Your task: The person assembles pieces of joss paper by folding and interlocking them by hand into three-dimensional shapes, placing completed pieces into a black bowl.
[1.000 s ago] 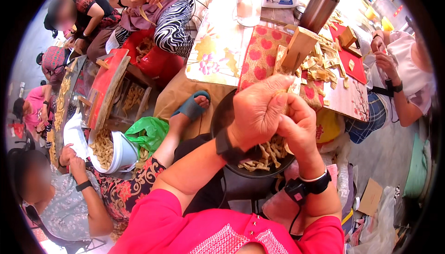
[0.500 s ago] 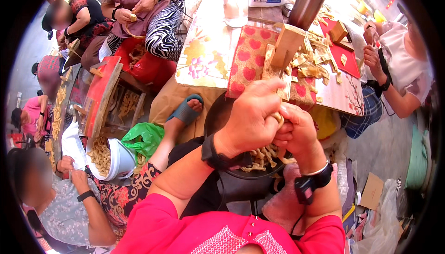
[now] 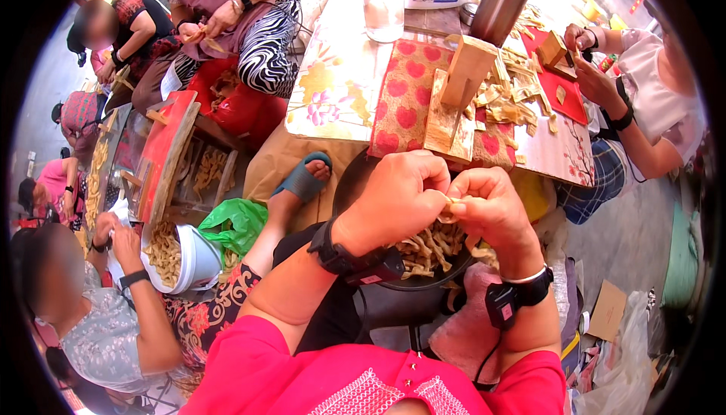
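Item: 1 pale dough strip (image 3: 451,205), pinched between left hand (image 3: 397,199) and right hand (image 3: 491,207), both grips pressed together on it. Since 1 s before, the hands had lowered slightly over the dark pan (image 3: 423,264) beneath the grips; strip appeared mid-fold, shaping unfinished. Wooden stand (image 3: 461,90) on tabletop (image 3: 340,74) beyond.

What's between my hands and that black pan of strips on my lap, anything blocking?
Nothing visible. Both hands, left and right, pinch a pale strip together directly above the black pan of strips, with only open air below them.
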Available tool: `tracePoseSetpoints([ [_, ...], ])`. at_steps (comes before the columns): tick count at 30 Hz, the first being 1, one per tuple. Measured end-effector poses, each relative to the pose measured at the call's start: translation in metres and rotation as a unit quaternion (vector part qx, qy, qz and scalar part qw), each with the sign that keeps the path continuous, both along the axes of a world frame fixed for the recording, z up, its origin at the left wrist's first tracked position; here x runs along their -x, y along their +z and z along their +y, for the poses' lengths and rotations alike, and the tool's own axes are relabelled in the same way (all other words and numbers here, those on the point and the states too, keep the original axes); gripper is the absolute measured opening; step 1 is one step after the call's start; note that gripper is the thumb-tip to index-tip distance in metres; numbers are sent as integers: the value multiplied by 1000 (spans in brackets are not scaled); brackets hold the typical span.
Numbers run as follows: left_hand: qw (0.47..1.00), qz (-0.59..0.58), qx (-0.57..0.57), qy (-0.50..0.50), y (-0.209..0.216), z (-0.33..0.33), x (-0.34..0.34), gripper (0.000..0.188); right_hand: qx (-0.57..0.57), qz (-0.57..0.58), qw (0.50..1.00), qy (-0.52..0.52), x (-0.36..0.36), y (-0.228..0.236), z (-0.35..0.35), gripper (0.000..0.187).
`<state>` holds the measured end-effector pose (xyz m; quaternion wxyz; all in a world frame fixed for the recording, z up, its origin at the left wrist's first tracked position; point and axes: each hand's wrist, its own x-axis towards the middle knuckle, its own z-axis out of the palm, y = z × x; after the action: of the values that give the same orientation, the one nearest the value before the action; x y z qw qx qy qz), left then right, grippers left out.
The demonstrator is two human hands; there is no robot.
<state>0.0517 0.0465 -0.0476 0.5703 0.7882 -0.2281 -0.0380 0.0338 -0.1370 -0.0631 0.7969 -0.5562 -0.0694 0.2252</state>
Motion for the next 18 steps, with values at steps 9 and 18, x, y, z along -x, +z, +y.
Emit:
tracePoseSetpoints([
  [9, 987, -159, 1, 22, 0, 0, -7, 7, -229, 74, 970, -43, 0, -15, 4, 14],
  [18, 937, 286, 138, -142, 13, 11, -9, 25, -112, 1, 988, -109, 1, 12, 11, 14],
])
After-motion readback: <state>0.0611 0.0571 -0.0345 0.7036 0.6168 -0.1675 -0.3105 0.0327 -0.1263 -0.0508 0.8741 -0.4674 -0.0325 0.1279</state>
